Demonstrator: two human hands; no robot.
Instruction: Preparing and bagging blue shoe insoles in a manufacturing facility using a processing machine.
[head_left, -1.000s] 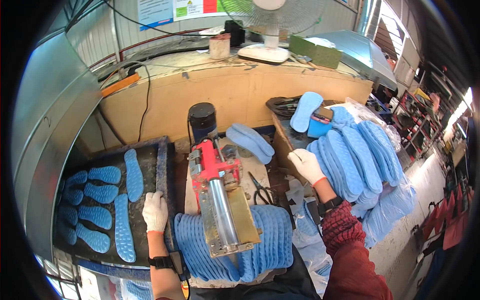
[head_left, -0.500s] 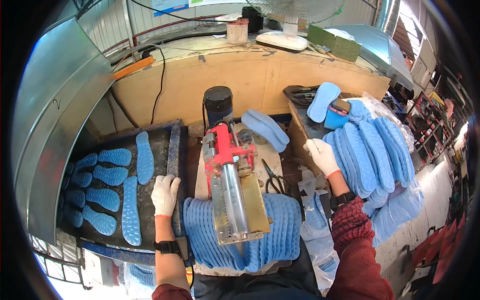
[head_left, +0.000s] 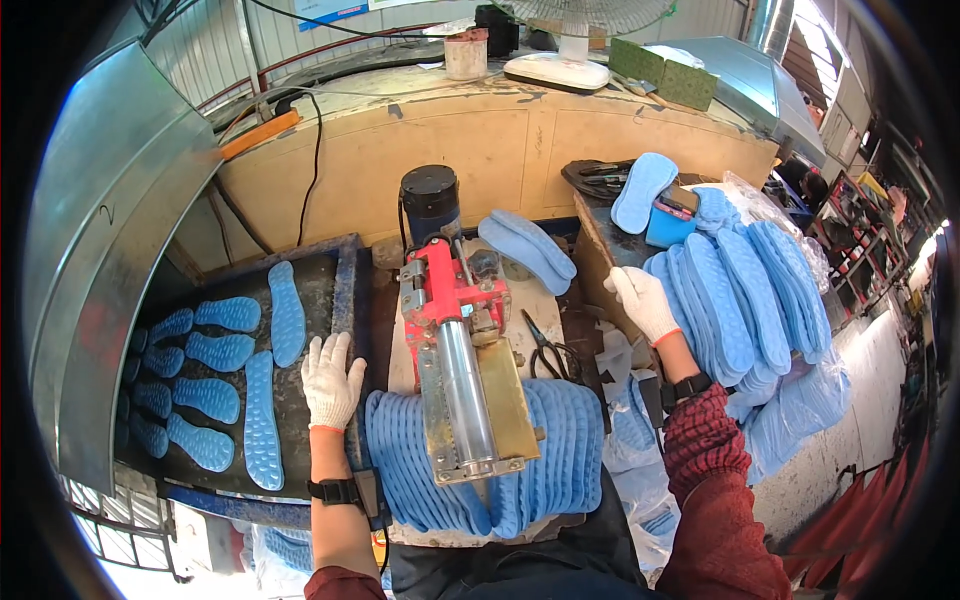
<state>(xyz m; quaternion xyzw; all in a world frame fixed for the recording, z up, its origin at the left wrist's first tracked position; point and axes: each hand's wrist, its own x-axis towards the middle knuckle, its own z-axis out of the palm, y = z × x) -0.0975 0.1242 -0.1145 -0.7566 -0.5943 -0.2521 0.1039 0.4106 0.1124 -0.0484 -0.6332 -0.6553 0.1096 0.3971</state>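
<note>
My left hand (head_left: 332, 382), in a white knit glove, is spread over the inner edge of a dark belt (head_left: 310, 290), holding nothing. Blue bumpy insoles (head_left: 262, 420) lie spread out on that belt, beside its fingers. My right hand (head_left: 645, 303), also gloved, is closed with curled fingers; whatever it may hold is hidden. It is just left of a stack of blue insoles (head_left: 712, 310). Between my hands stands a red and silver press-like machine (head_left: 465, 390). Two rows of upright blue insoles (head_left: 425, 470) are packed under and around its front.
Black-handled scissors (head_left: 548, 350) lie right of the machine, and a loose insole pair (head_left: 528, 250) lies behind it. A blue box (head_left: 670, 225) sits on the right-hand table. Farther back, a fan (head_left: 558, 70) stands on a yellow bench (head_left: 450, 130). A metal hood (head_left: 130, 200) rises at left.
My left hand's fingers have spread apart, and the hand has shifted slightly over the belt's edge. My right hand stays curled in nearly the same place. The view has shifted slightly.
</note>
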